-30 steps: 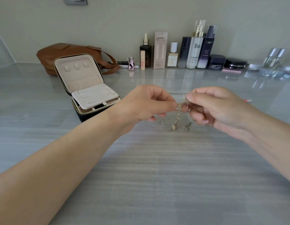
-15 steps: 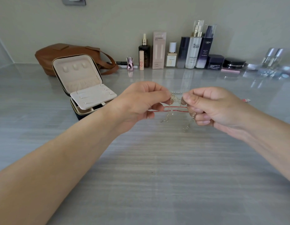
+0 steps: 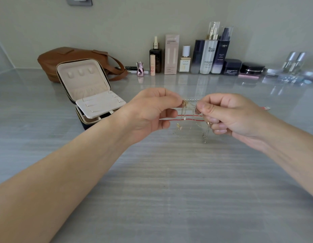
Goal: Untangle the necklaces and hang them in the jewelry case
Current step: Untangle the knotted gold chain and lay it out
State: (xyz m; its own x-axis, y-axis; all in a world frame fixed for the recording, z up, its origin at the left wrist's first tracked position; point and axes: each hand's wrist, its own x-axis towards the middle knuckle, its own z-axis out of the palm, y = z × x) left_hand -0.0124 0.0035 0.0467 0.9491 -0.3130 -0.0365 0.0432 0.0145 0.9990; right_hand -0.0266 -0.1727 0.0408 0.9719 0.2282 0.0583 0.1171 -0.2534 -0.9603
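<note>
A tangle of thin necklaces (image 3: 190,112) stretches between my two hands above the grey table: silver and gold chains and a doubled red cord. My left hand (image 3: 150,111) pinches one side of the tangle, my right hand (image 3: 227,114) pinches the other, about a hand's width apart. Loose chain ends and small pendants dangle below toward the table. The jewelry case (image 3: 89,92) stands open at the left, its beige lid upright with small hooks and a flap folded down over the base.
A brown leather bag (image 3: 64,58) lies behind the case. A row of cosmetic bottles and jars (image 3: 204,55) lines the back wall. A small red-and-white item (image 3: 266,108) lies on the table to the right of my right hand.
My hands have drawn apart, pulling the tangle wider so the red cord now shows stretched between them. Both hands also rose slightly.
</note>
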